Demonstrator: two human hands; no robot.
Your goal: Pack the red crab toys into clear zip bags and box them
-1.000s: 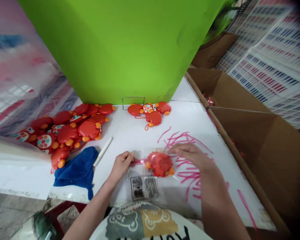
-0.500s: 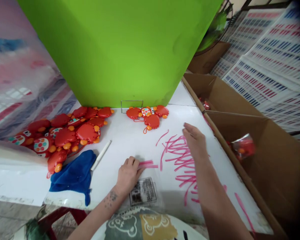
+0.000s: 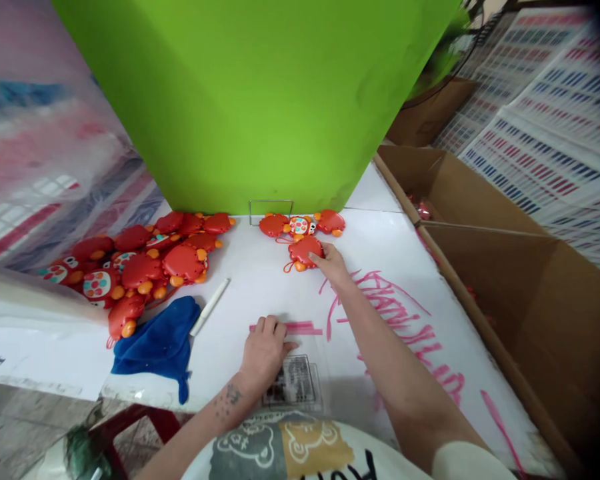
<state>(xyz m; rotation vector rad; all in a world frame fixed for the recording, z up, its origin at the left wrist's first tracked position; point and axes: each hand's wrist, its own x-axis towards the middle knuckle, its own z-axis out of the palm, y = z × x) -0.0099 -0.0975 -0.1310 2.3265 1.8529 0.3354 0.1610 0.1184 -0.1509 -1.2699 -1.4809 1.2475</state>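
My right hand (image 3: pixel 333 264) reaches forward with thumb and fingers closed on a red crab toy (image 3: pixel 303 253). It has an orange part and a red cord loop and sits nearest me in a small group of toys. My left hand (image 3: pixel 266 347) rests on the white tabletop over a pink line (image 3: pixel 303 328), fingers bent and thumb held apart, with nothing visible in it. Just behind the held toy lie a crab toy with a dotted belly (image 3: pixel 300 225) and red ones on both sides. A black printed patch (image 3: pixel 296 381) is partly covered by my left wrist.
A pile of red crab toys (image 3: pixel 143 270) lies at left, beside a blue cloth (image 3: pixel 155 347) and a white pen (image 3: pixel 210 307). A green panel (image 3: pixel 255 113) with a wire bracket (image 3: pixel 271 201) stands behind. Open cardboard boxes (image 3: pixel 480 230) line the right edge. Pink scribbles (image 3: pixel 405 320) mark the table.
My right hand has swung left from the table's right side and closed on the crab toy. The bagged red item above the right box has dropped out of sight. My left hand stays down.
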